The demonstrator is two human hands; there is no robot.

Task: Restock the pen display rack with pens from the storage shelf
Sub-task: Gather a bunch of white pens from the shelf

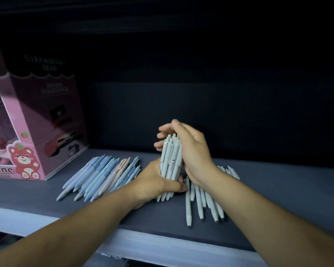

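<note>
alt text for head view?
A bundle of pale grey plastic pens stands upright on a dark grey shelf, left hand gripping its lower end, right hand wrapped round its top. Loose grey pens lie to its right; pastel pens and a pink cardboard bear box to its left.

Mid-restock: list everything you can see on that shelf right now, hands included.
Pen bundle: one handful, exact count unclear, pale grey, held upright mid-shelf.
Loose pens: several, pale grey, lying on the shelf right of the bundle.
Pen pile: many, mostly blue, some peach, lying on the shelf left of the bundle.
Box: one, pink with a cartoon bear, standing at the shelf's far left.
Shelf: one, dark grey, pale front edge.
Left hand: one, grips the bundle's lower part.
Right hand: one, wraps the bundle's top.
</note>
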